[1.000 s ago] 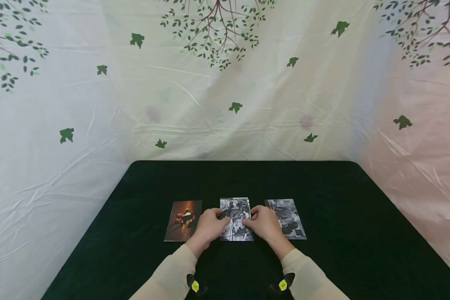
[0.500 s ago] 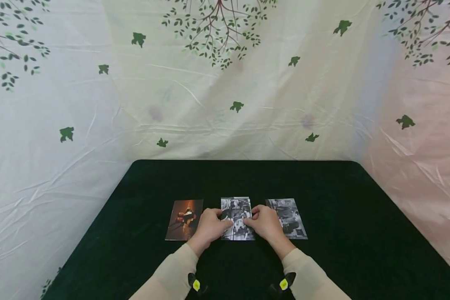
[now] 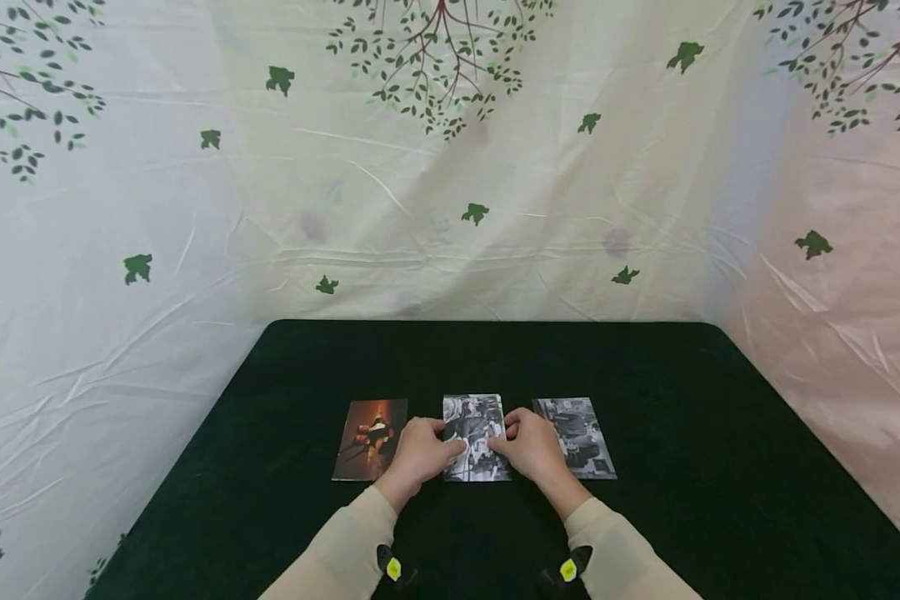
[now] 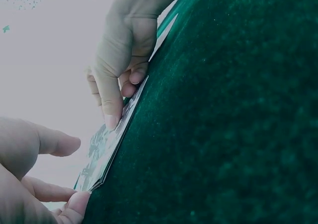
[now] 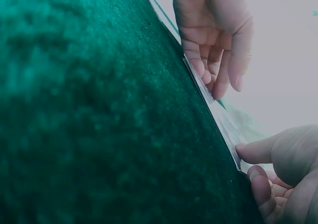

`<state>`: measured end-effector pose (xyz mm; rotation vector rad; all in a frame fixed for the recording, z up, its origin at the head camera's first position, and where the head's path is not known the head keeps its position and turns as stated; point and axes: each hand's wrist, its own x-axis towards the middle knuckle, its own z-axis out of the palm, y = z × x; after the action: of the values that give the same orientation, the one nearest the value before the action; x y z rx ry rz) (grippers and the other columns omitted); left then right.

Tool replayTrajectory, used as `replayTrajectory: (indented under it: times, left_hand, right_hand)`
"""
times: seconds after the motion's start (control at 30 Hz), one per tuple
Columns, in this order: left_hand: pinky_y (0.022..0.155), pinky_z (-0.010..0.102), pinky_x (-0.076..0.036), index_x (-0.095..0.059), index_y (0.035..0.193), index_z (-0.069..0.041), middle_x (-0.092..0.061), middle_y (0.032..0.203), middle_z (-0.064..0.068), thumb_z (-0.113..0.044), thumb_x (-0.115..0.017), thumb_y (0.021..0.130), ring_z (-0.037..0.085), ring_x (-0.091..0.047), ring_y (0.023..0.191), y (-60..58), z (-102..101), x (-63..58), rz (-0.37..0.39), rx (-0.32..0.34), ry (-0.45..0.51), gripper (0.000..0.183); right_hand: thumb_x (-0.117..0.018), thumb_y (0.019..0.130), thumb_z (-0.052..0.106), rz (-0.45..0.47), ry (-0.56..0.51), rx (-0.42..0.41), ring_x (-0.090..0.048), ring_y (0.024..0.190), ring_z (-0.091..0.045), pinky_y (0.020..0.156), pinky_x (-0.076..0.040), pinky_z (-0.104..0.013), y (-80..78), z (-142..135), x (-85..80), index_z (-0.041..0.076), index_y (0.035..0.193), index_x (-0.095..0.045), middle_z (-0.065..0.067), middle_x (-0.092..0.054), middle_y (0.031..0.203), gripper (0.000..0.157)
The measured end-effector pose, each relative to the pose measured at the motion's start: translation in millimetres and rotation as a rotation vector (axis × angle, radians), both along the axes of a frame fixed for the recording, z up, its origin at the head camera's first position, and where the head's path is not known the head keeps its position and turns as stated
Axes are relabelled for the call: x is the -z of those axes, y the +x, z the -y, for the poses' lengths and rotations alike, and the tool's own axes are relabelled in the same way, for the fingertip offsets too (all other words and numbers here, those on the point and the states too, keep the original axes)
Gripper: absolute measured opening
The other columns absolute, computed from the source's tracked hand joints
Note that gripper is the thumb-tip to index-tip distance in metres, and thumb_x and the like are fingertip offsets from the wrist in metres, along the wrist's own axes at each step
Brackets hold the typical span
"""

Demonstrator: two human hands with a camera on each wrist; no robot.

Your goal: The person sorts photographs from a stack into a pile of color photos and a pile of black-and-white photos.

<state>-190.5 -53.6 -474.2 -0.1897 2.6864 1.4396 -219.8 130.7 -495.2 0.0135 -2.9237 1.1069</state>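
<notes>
Between my hands on the dark green table lies a small stack of black-and-white photo cards, its layered edges showing in the left wrist view. My left hand is at the stack's left side, fingertips touching the edge while the thumb is held up off the top card. On the other side, my right hand pinches the stack's right edge, thumb on top and fingers at the side. An orange-brown picture card lies left of my left hand. Another black-and-white card lies partly behind my right hand.
The green cloth-covered table ends at a far edge with rounded corners. Behind and around it hangs a pale curtain printed with leaves and branches. Black bands with yellow-green markers are at both wrists.
The whole head view has shifted very slightly. Both hands and the three groups of cards keep their places, with hardly any movement of the fingers.
</notes>
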Motion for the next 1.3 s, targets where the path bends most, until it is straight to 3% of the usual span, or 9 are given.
replayTrajectory:
  times: [0.57, 0.8, 0.93, 1.17, 1.3]
  left_hand:
    - [0.085, 0.045, -0.049, -0.059, 0.123, 0.001, -0.051, 0.121, 0.016, -0.026, -0.071, 0.087, 0.027, -0.051, 0.1, -3.5, 3, 5.2, 0.019, 0.002, 0.038, 0.047]
    - [0.089, 0.046, -0.049, -0.056, 0.126, 0.001, -0.056, 0.121, 0.016, -0.024, -0.066, 0.091, 0.027, -0.055, 0.107, -4.1, 1, -0.2, 0.048, -0.043, 0.197, 0.045]
    - [0.09, 0.046, -0.048, -0.057, 0.127, -0.001, -0.055, 0.123, 0.015, -0.02, -0.065, 0.09, 0.028, -0.053, 0.11, -4.1, -2, -5.0, 0.012, -0.088, 0.262, 0.042]
    - [0.072, 0.033, -0.05, -0.062, 0.121, -0.005, -0.06, 0.1, 0.01, -0.008, -0.063, 0.089, 0.022, -0.056, 0.089, -7.7, -3, -4.0, -0.099, -0.133, 0.319, 0.032]
    - [0.072, 0.032, -0.052, -0.064, 0.118, -0.006, -0.061, 0.096, 0.009, -0.004, -0.06, 0.091, 0.021, -0.058, 0.085, -10.1, -2, -2.0, -0.123, -0.152, 0.371, 0.027]
  right_hand:
    - [-0.081, 0.078, 0.026, -0.002, -0.053, -0.007, -0.053, 0.078, -0.019, 0.065, -0.046, -0.034, -0.8, 0, 1.5, 0.009, 0.107, -0.059, -0.003, -0.059, 0.092, 0.04]
    - [-0.074, 0.086, 0.022, -0.028, -0.224, 0.017, -0.054, 0.075, -0.018, 0.065, -0.046, -0.031, -4.8, -1, 0.0, 0.01, 0.105, -0.059, -0.004, -0.058, 0.087, 0.027]
    - [-0.068, 0.09, 0.021, -0.041, -0.309, 0.059, -0.057, 0.075, -0.018, 0.064, -0.048, -0.032, -5.5, -1, -5.5, 0.01, 0.106, -0.061, -0.004, -0.061, 0.086, 0.021]
    - [-0.066, 0.091, 0.022, -0.038, -0.388, 0.119, -0.06, 0.078, -0.019, 0.065, -0.049, -0.031, -6.8, -3, -10.3, 0.011, 0.105, -0.063, -0.005, -0.066, 0.089, 0.018]
    - [-0.067, 0.092, 0.023, -0.016, -0.462, 0.144, -0.06, 0.082, -0.02, 0.067, -0.051, -0.031, -7.6, -4, -9.8, 0.013, 0.107, -0.065, -0.006, -0.064, 0.094, 0.019]
